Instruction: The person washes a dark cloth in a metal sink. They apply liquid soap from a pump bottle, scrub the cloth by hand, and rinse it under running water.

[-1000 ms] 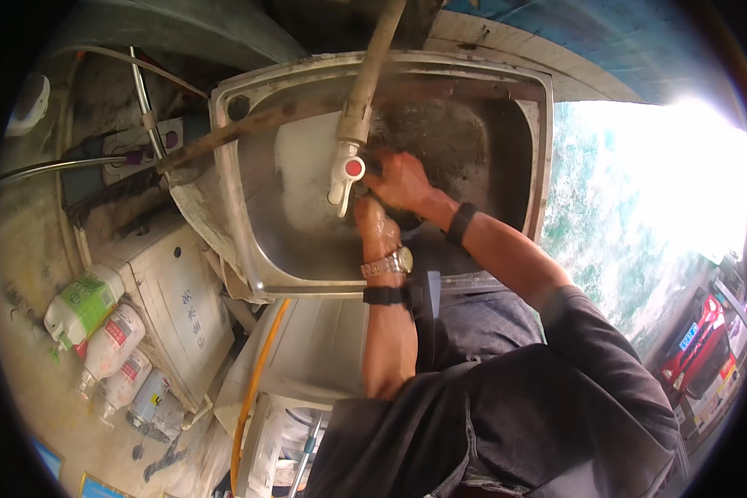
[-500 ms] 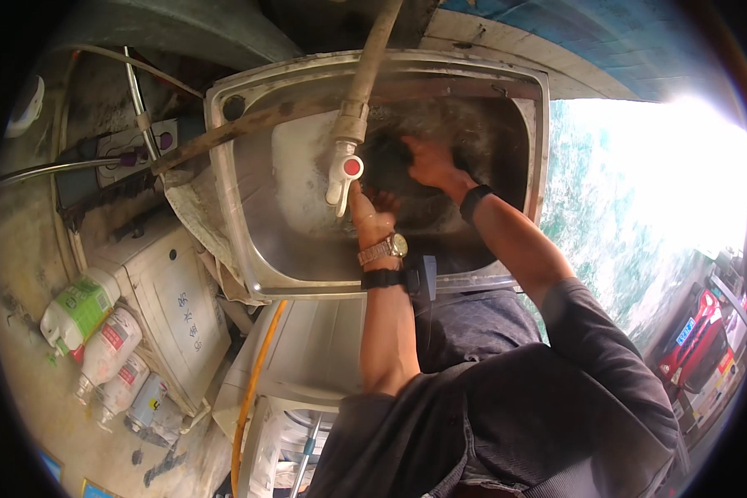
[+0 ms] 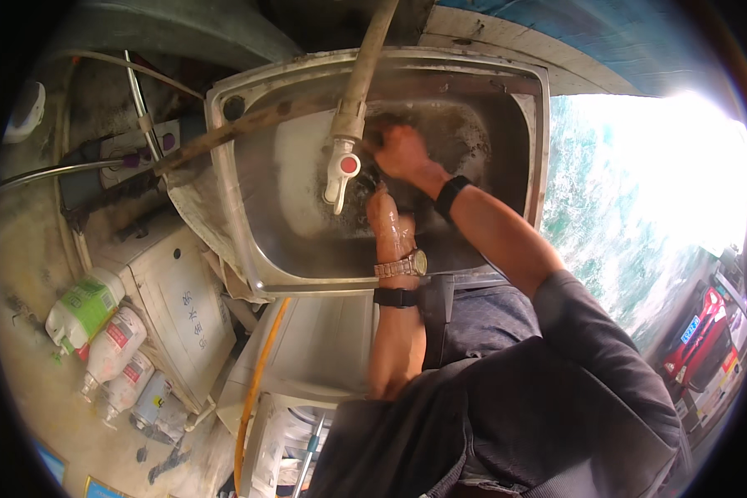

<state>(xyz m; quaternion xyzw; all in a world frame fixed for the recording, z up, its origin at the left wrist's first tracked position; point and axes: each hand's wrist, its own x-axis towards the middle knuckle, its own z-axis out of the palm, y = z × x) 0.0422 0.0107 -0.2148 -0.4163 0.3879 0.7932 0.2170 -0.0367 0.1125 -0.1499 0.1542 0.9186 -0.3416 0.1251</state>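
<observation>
Both my hands are inside a metal sink (image 3: 543, 166). My right hand (image 3: 402, 153) is curled closed and slightly smeared by motion, over the middle of the basin. Just below it my left hand (image 3: 383, 214) glistens wet, its fingers drawn together and partly hidden. Something dark shows between the two hands, too unclear to name. A white tap (image 3: 337, 184) with a red-centred handle hangs just left of my hands. My left wrist carries a metal watch (image 3: 400, 265) and a black band; a black band (image 3: 450, 196) circles my right wrist.
A pipe (image 3: 365, 66) comes down to the tap, and a brown bar (image 3: 216, 137) crosses the sink's left rim. White and green bottles (image 3: 83, 309) stand at left beside a white box (image 3: 174, 303). An orange hose (image 3: 261, 365) runs below the sink.
My right hand has moved left and curled in, closer to the tap. My left hand has shifted slightly right and down. The dark mass in the basin's middle has shrunk from sight.
</observation>
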